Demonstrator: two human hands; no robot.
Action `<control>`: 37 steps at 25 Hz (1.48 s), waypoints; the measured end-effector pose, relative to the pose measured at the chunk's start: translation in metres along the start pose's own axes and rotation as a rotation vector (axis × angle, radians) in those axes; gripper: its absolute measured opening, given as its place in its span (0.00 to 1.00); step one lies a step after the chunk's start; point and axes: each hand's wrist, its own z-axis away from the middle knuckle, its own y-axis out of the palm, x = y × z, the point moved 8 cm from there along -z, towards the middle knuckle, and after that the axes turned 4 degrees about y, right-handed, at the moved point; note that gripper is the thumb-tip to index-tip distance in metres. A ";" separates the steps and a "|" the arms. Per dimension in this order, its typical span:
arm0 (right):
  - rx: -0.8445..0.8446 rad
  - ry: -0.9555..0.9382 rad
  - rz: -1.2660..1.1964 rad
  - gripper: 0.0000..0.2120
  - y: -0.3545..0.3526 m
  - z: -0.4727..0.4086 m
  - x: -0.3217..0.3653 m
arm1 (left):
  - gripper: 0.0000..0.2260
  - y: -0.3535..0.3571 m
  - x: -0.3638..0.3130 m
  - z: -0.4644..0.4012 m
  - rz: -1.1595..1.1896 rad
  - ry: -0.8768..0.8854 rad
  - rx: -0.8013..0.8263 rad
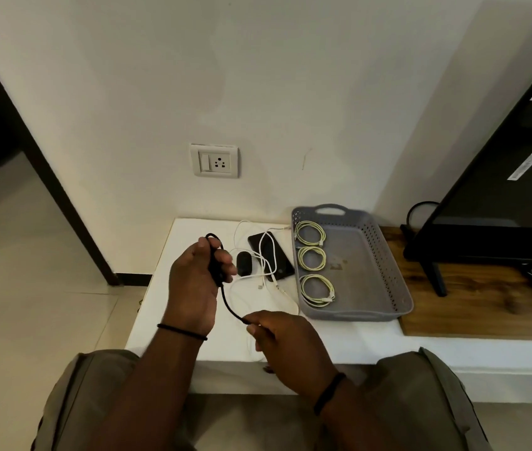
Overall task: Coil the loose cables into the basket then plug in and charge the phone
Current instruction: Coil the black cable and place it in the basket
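The black cable [225, 296] loops through the left hand [194, 281], whose curled fingers [225, 258] grip the coil above the white ledge [173, 304]; its free end is pinched by the right hand [285, 340]; beyond lie the phone [271, 257], white cables [268, 255] and the grey basket [385, 255] holding three coiled cables [312, 257].

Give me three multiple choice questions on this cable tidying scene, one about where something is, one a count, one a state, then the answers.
1. Where does the phone lie?
A. in the basket
B. on the white surface left of the basket
C. on the wooden shelf

2. How many coiled cables lie in the basket?
A. one
B. three
C. five

3. What does the left hand hold?
A. a black cable
B. the phone
C. nothing

Answers: 1 B, white cables cross over it there. 2 B, three pale coils lie in a row. 3 A, the black cable runs on to the right hand.
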 end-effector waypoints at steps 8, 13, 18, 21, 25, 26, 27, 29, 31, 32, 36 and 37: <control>-0.273 -0.057 0.008 0.20 -0.045 -0.003 0.026 | 0.13 0.038 0.013 0.021 -0.827 0.334 0.258; -0.392 -0.053 -0.048 0.20 -0.087 -0.005 0.013 | 0.16 0.052 0.033 0.031 -0.693 0.234 0.520; -0.373 -0.152 0.069 0.20 -0.117 -0.016 0.019 | 0.16 0.065 0.032 0.042 -0.612 0.107 0.617; -0.362 -0.206 -0.024 0.17 -0.138 -0.029 0.025 | 0.18 0.070 0.030 0.049 -0.374 -0.071 0.717; -0.389 -0.295 -0.206 0.09 -0.154 -0.041 0.035 | 0.15 0.081 0.015 0.058 0.042 -0.258 0.777; -0.413 -0.306 -0.231 0.06 -0.153 -0.040 0.033 | 0.15 0.084 0.008 0.058 0.192 -0.287 0.759; -0.442 -0.303 -0.251 0.03 -0.149 -0.038 0.026 | 0.14 0.085 0.002 0.055 0.322 -0.299 0.704; -0.510 -0.250 -0.219 0.06 -0.133 -0.031 0.008 | 0.16 0.077 -0.007 0.040 0.463 -0.259 0.522; -0.503 -0.183 -0.119 0.11 -0.106 -0.023 -0.009 | 0.16 0.060 -0.009 0.025 0.477 -0.183 0.336; -0.453 -0.144 -0.077 0.13 -0.088 -0.020 -0.016 | 0.15 0.049 -0.006 0.019 0.455 -0.149 0.257; -0.033 -0.030 0.119 0.26 -0.007 -0.006 -0.016 | 0.14 0.019 0.007 0.004 0.336 -0.051 0.095; 0.064 -0.018 0.131 0.26 0.005 -0.002 -0.010 | 0.14 0.014 0.007 0.001 0.308 -0.023 0.076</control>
